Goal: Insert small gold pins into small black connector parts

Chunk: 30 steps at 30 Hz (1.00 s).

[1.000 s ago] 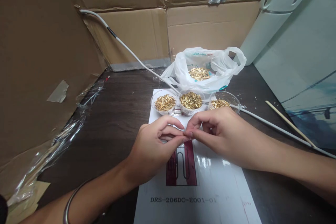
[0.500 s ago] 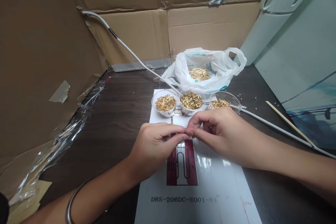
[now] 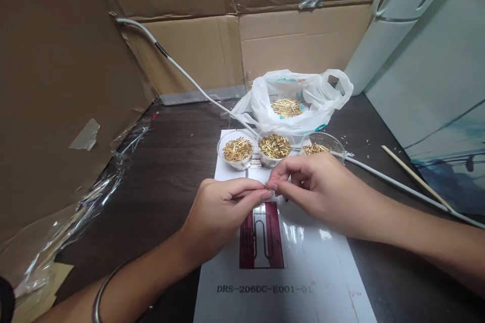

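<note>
My left hand (image 3: 222,209) and my right hand (image 3: 314,189) meet fingertip to fingertip above a white printed sheet (image 3: 303,272) on the dark table. Both pinch closed on something too small to make out. Just beyond the fingers stand three clear cups of small gold pins: the left cup (image 3: 237,149), the middle cup (image 3: 275,146) and the right cup (image 3: 322,147), the last partly behind my right hand. Behind them a white plastic bag (image 3: 299,101) holds more gold pins. A dark red diagram (image 3: 261,237) is printed on the sheet below my hands.
Cardboard walls (image 3: 204,50) enclose the left and back. A white cable (image 3: 182,73) runs from the back left across the table to the right. A thin wooden stick (image 3: 417,177) lies at the right. A white appliance (image 3: 409,25) stands back right. Crumpled clear film (image 3: 87,202) lies along the left.
My left index finger has lowered and curled into a tighter pinch against my right fingertips. Both hands stay in nearly the same place.
</note>
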{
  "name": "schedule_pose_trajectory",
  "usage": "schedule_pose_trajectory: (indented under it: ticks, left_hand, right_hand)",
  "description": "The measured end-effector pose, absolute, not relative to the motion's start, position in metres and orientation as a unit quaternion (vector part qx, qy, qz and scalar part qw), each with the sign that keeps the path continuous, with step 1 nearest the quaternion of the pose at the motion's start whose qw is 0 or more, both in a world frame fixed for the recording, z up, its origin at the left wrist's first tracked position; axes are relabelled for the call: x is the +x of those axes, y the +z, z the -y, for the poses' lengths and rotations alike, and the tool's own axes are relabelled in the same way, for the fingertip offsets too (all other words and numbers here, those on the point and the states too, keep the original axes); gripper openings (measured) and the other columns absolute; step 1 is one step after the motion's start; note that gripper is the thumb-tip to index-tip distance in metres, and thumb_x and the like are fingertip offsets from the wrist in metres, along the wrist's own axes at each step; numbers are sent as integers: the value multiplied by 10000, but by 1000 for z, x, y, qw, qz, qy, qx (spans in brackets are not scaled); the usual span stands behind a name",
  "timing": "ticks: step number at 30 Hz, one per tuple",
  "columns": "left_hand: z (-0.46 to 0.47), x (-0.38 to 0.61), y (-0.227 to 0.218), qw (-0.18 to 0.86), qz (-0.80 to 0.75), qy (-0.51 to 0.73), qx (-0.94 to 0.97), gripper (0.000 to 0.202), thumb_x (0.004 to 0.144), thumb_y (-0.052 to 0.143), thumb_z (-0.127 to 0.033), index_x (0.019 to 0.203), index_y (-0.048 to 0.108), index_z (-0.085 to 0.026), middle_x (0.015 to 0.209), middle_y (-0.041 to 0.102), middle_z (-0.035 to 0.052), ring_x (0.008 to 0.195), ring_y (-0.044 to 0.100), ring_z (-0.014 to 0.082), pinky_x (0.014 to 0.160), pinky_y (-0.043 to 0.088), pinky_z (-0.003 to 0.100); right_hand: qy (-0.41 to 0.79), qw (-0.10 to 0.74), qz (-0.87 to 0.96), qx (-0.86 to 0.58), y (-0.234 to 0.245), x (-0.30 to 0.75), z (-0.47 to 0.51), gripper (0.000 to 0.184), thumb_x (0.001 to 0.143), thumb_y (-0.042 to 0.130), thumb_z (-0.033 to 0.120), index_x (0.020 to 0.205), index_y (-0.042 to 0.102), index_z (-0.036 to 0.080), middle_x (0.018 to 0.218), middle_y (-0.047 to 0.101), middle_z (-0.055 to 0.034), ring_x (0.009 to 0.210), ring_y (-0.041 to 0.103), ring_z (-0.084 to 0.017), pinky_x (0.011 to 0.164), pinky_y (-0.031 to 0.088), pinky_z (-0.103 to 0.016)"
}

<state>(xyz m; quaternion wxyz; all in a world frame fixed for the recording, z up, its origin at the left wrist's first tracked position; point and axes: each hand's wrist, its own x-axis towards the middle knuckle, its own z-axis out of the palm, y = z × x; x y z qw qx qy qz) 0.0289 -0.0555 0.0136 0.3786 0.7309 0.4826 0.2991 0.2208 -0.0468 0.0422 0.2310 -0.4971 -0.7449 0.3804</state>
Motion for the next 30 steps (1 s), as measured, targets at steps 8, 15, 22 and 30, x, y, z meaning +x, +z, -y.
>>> schedule_pose_trajectory:
  ticks: [8, 15, 22, 30]
  left_hand:
    - [57, 30, 12, 432, -492, 309, 690, 153, 842, 656, -278, 862, 785, -198, 689, 747, 5, 577, 659, 108, 526, 525, 166]
    - [53, 31, 14, 544, -467, 320, 620, 170, 844, 623, -217, 937, 757, -169, 767, 757, 26, 659, 699, 99, 632, 578, 144]
    - [54, 30, 16, 521, -478, 326, 628, 146, 854, 610, -248, 846, 701, -135, 714, 731, 34, 619, 687, 103, 590, 572, 146]
    - [55, 31, 15, 511, -472, 321, 643, 172, 884, 585, -272, 845, 696, -146, 715, 714, 25, 622, 673, 97, 579, 561, 144]
  right_hand:
    - [404, 226, 727, -507, 43, 221, 48, 183, 873, 573, 258, 744, 681, 187, 561, 629, 38, 456, 475, -64, 425, 333, -208]
    - [481, 340, 648, -483, 21, 212, 58, 140, 928, 530, 264, 821, 564, 180, 722, 656, 1, 613, 575, -101, 543, 421, -238]
    - [615, 442, 515, -400, -2, 204, 69, 219, 982, 465, 415, 908, 411, 217, 559, 431, 90, 483, 346, -79, 452, 279, -223]
    - [679, 451, 463, -348, -6, 201, 66, 247, 971, 501, 424, 871, 424, 211, 501, 332, 116, 460, 217, -71, 430, 174, -226]
